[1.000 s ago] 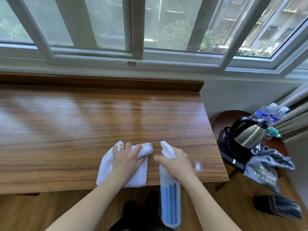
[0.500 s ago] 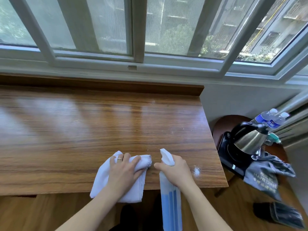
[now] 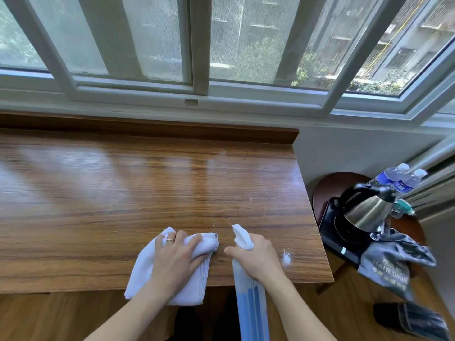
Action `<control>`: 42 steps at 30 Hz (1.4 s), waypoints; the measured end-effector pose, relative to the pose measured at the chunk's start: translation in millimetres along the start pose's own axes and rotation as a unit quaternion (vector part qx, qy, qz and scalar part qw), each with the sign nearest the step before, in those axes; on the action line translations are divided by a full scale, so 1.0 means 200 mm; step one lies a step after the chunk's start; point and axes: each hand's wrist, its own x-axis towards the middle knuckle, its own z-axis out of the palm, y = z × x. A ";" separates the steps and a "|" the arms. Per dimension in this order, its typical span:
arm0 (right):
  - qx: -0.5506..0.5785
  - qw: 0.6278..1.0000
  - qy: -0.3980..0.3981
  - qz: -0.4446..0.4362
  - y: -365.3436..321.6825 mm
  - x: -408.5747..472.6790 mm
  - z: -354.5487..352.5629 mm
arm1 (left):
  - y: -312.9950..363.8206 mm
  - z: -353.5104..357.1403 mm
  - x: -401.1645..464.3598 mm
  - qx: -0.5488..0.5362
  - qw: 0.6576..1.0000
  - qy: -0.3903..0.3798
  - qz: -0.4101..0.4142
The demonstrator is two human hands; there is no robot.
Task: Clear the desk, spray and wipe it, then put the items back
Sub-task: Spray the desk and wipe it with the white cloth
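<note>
Left hand (image 3: 177, 257) spread flat on a folded white cloth (image 3: 170, 267) at the near edge of the glossy wood-grain desk (image 3: 123, 188), right hand (image 3: 256, 257) beside it gripping a translucent spray bottle (image 3: 250, 306) holding blue liquid, steel kettle (image 3: 364, 212) and two water bottles (image 3: 398, 179) on a round stool right of the desk

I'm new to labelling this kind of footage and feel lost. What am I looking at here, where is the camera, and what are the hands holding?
There is no machine: a person wears one wide-angle camera on the head, so you look forward and down along their own arms. The left hand presses a white cloth onto the wooden desk. The right hand grips a spray bottle by its neck, its white nozzle pointing across the desk. A small white patch, perhaps foam, lies near the desk's right edge. Beside the desk, a small round table holds a kettle, two water bottles and a hair-dryer bag.
</note>
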 end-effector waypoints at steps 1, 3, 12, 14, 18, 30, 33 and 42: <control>-0.005 1.000 0.000 0.000 0.00 0.00 0.00 | 0.00 0.00 0.00 -0.001 1.000 0.002 0.001; -0.006 1.000 0.001 -0.002 0.00 0.00 -0.01 | 0.00 0.01 0.00 -0.001 1.000 0.007 0.001; 0.045 0.999 0.030 0.006 -0.06 0.03 -0.08 | 0.04 0.04 0.12 0.003 0.999 0.025 -0.029; 0.043 0.999 0.029 0.001 -0.08 0.04 -0.11 | 0.08 0.04 0.20 -0.002 0.999 0.022 -0.033; 0.038 0.999 0.030 -0.010 -0.11 0.07 -0.17 | 0.14 0.05 0.38 0.007 1.000 0.003 -0.029; 0.036 0.998 0.053 -0.020 -0.14 0.18 -0.34 | 0.15 0.09 0.75 0.024 0.999 -0.013 -0.046; 0.037 0.998 0.050 -0.023 -0.15 0.20 -0.35 | 0.16 0.09 0.69 0.028 0.999 -0.002 -0.029; 0.035 0.999 0.029 -0.028 -0.14 0.24 -0.32 | 0.22 0.12 0.30 0.004 1.000 0.027 0.008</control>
